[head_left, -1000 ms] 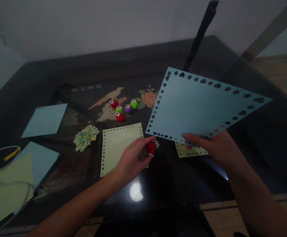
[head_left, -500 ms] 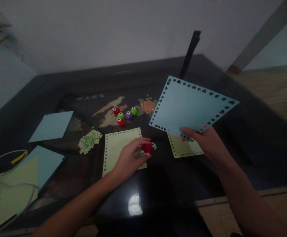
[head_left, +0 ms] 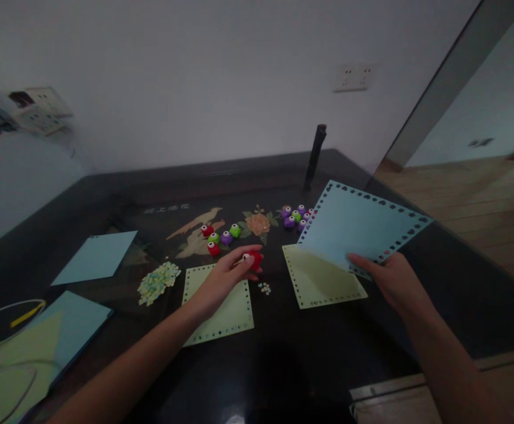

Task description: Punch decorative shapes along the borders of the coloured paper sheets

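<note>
The left hand (head_left: pixel 222 278) is gripping a red punch (head_left: pixel 257 258), staying clear of the pale blue sheet (head_left: pixel 358 229), which the right hand (head_left: pixel 401 281) is pinching by its near edge over the desk's (head_left: pixel 318 353) right half. The sheet is slanting rightward of the punch, its long diagonal pointing towards the desk's right edge, its border showing small star-like holes.

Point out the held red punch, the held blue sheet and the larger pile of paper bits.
Held red punch (head_left: pixel 255 261): head view, on its body.
Held blue sheet (head_left: pixel 358 227): head view, middle of its face.
Larger pile of paper bits (head_left: pixel 158 282): head view, near its middle.
</note>
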`<action>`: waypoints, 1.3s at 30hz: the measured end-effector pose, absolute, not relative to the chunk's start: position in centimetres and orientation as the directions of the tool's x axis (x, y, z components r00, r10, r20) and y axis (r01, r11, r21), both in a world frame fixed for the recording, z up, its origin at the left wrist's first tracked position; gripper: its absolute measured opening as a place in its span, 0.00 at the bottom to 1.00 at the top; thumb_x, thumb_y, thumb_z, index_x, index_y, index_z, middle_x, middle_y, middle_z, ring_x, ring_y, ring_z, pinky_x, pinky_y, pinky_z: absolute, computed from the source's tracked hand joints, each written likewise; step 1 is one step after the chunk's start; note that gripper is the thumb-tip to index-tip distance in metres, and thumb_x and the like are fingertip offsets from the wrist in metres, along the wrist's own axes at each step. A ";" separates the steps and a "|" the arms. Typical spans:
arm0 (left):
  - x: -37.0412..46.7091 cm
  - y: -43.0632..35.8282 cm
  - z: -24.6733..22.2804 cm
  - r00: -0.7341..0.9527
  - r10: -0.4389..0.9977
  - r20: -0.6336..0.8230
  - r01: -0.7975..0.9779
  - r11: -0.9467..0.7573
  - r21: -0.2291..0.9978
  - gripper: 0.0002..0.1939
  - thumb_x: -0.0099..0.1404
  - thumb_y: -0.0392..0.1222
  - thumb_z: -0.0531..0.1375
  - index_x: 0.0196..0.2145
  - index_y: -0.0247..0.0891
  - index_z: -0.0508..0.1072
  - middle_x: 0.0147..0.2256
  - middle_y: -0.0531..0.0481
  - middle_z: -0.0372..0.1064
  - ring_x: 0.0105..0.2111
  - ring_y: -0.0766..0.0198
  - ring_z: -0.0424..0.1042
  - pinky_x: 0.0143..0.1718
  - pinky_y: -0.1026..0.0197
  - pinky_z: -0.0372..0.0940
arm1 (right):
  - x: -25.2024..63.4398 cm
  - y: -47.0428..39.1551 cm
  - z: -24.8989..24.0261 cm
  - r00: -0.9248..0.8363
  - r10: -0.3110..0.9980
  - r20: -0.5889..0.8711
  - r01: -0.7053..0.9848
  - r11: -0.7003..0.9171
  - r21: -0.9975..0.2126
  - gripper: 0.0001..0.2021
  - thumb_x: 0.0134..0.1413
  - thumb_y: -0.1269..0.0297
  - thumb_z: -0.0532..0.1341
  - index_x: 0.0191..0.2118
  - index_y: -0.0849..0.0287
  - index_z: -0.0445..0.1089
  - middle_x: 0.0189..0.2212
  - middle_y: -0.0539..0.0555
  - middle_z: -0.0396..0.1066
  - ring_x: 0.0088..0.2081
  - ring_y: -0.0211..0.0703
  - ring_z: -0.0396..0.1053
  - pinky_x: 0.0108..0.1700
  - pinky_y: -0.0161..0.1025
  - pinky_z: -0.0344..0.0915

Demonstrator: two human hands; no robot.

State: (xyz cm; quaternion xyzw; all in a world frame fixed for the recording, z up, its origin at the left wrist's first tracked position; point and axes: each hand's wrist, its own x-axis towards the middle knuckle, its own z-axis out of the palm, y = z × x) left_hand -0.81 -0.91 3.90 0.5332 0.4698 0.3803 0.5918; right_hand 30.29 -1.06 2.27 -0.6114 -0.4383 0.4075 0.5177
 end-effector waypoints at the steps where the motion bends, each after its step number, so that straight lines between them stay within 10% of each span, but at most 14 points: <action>1: -0.4 -0.2 3.9 0.275 0.952 -0.133 0.057 0.122 0.991 0.18 0.64 0.43 0.58 0.51 0.39 0.69 0.45 0.44 0.72 0.39 0.62 0.73 0.41 0.56 0.71 | 30.6 -1.1 2.0 0.292 0.955 -0.046 0.101 -0.078 -0.992 0.15 0.36 0.58 0.72 0.34 0.57 0.76 0.37 0.54 0.79 0.42 0.57 0.74 0.50 0.54 0.68; 8: 3.4 6.8 2.3 0.311 0.949 0.061 0.502 -0.218 0.837 0.16 0.63 0.35 0.57 0.49 0.36 0.67 0.41 0.45 0.74 0.32 0.64 0.75 0.36 0.58 0.71 | 30.9 -1.5 1.0 0.253 0.955 -0.156 0.050 -0.173 -0.984 0.14 0.36 0.59 0.71 0.32 0.58 0.76 0.33 0.55 0.79 0.35 0.55 0.77 0.41 0.51 0.72; 23: 7.8 13.9 -1.7 0.243 0.964 0.107 0.829 -0.263 0.493 0.07 0.59 0.36 0.60 0.37 0.35 0.74 0.40 0.42 0.71 0.43 0.54 0.69 0.48 0.55 0.60 | 30.7 -2.3 1.7 0.223 0.951 -0.215 0.007 -0.222 -0.975 0.16 0.38 0.50 0.69 0.29 0.59 0.76 0.30 0.56 0.79 0.32 0.57 0.76 0.36 0.50 0.72; 33: 7.8 12.1 1.0 0.245 0.953 0.181 0.740 -0.304 0.600 0.18 0.62 0.37 0.57 0.51 0.34 0.65 0.50 0.39 0.66 0.44 0.56 0.70 0.45 0.55 0.64 | 30.6 -2.2 2.0 0.182 0.952 -0.248 0.024 -0.256 -0.966 0.18 0.35 0.50 0.70 0.30 0.59 0.75 0.27 0.56 0.78 0.29 0.55 0.76 0.33 0.50 0.73; 39: 6.4 6.0 2.9 0.476 0.880 0.002 0.445 -0.243 0.862 0.13 0.66 0.44 0.51 0.34 0.37 0.73 0.27 0.51 0.72 0.29 0.63 0.71 0.33 0.61 0.65 | 30.6 -2.3 1.4 0.125 0.956 -0.264 0.072 -0.274 -0.959 0.16 0.40 0.54 0.69 0.33 0.60 0.75 0.30 0.55 0.78 0.30 0.50 0.75 0.35 0.47 0.72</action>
